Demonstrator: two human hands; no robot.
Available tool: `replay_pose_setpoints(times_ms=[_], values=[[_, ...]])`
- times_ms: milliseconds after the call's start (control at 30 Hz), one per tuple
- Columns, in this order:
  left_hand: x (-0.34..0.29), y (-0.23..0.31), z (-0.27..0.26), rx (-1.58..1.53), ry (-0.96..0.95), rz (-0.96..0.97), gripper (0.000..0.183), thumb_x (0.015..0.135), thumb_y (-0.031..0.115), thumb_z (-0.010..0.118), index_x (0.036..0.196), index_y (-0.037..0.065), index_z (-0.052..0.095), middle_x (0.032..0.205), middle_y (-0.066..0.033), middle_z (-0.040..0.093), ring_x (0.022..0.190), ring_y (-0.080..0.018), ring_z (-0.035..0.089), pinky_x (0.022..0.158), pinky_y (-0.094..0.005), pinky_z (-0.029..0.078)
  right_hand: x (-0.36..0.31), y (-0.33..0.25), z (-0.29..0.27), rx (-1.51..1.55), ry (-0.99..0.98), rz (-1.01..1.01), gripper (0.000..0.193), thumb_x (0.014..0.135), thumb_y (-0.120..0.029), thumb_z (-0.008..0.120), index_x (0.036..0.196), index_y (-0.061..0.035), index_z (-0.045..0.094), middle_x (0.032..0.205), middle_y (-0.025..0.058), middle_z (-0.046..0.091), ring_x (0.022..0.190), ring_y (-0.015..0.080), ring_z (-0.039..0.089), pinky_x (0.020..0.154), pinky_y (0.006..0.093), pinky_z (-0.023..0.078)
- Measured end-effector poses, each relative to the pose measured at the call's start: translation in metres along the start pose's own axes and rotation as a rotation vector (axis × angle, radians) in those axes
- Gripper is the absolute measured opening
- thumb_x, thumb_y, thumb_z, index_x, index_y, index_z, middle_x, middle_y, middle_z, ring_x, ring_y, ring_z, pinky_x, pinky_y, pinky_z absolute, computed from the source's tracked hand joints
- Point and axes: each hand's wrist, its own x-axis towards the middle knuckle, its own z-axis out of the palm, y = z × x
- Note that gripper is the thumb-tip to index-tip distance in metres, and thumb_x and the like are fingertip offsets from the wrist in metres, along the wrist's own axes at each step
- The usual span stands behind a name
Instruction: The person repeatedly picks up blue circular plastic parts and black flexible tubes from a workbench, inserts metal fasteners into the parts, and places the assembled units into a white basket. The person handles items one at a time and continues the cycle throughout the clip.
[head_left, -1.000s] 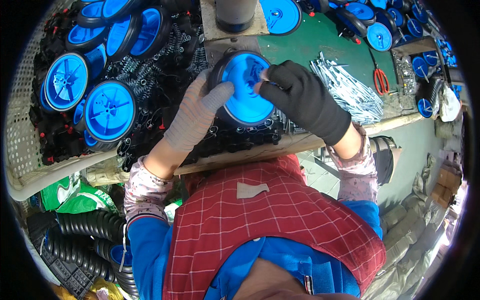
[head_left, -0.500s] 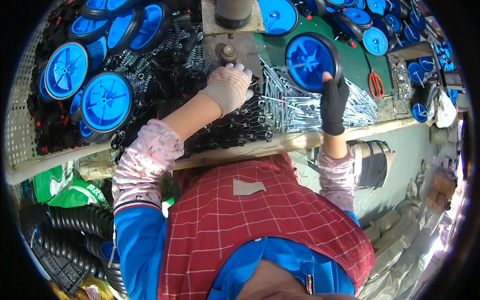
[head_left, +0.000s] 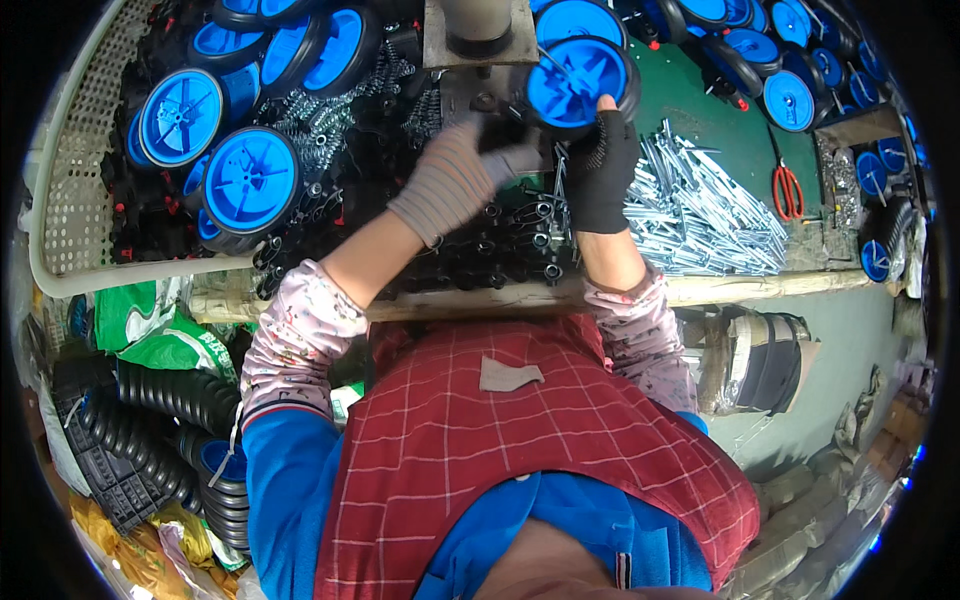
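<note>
My right hand (head_left: 600, 175), in a black glove with a bare thumb tip, grips a blue wheel (head_left: 572, 88) with a black tyre by its near edge. A thin metal rod stands out from the hub of that wheel. My left hand (head_left: 450, 180), in a pale striped glove, is close by on the left, smeared by motion. Its fingers are bent around a dark, blurred piece (head_left: 503, 135) whose kind I cannot make out. Beyond both hands stands a metal press (head_left: 476, 25) with a square plate.
A pile of metal pins (head_left: 700, 215) lies to the right on the green tabletop, near red-handled scissors (head_left: 788, 192). On the left, a pale perforated crate (head_left: 75, 225) holds blue wheels (head_left: 250, 180), springs (head_left: 320, 130) and black parts. A wooden edge (head_left: 740, 288) runs along the bench front.
My right hand has brought the wheel left, close to the press. My left hand has drawn back from the metal stub below the press, and a dark piece now shows at its fingers.
</note>
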Motion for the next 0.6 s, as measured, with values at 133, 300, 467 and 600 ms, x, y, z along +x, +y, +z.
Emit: replay_pose_setpoints(times_ms=[133,300,467,600], values=[[0.024,-0.01,-0.02,-0.544,0.038,-0.311,0.041,0.087,0.03,0.078,0.111,0.001,0.064,0.104,-0.0065,0.064,0.089,-0.0191,0.065,0.076,-0.0313,0.061,0.001,-0.007,-0.015,-0.164,-0.039,0.064,0.039,0.093,-0.025,0.067,0.12,0.0024,0.061,0.107,0.0083,0.066,0.093,0.0147,0.06,0.084,0.0287,0.047],[0.028,-0.004,-0.023,-0.458,-0.005,-0.323,0.047,0.085,0.035,0.078,0.113,0.001,0.063,0.102,-0.0061,0.063,0.086,-0.0185,0.067,0.073,-0.0305,0.062,-0.008,-0.002,-0.016,-0.372,-0.074,-0.002,0.041,0.091,-0.026,0.071,0.119,0.0005,0.061,0.104,0.0092,0.067,0.091,0.016,0.06,0.083,0.0302,0.047],[0.031,-0.01,-0.029,-0.432,-0.028,-0.315,0.053,0.081,0.04,0.081,0.111,0.0,0.063,0.099,-0.0068,0.064,0.082,-0.0182,0.068,0.07,-0.0295,0.062,-0.015,-0.005,-0.006,-0.467,-0.098,-0.058,0.042,0.09,-0.027,0.072,0.119,0.0004,0.059,0.102,0.0101,0.068,0.089,0.0166,0.062,0.081,0.0314,0.048],[0.039,-0.018,-0.028,-0.44,-0.042,-0.387,0.056,0.079,0.041,0.082,0.108,-0.003,0.063,0.097,-0.0103,0.064,0.082,-0.0201,0.069,0.07,-0.0313,0.063,-0.026,-0.012,-0.002,-0.451,-0.12,-0.007,0.044,0.091,-0.025,0.071,0.124,0.0004,0.057,0.104,0.0101,0.068,0.092,0.0161,0.062,0.083,0.0305,0.048]])
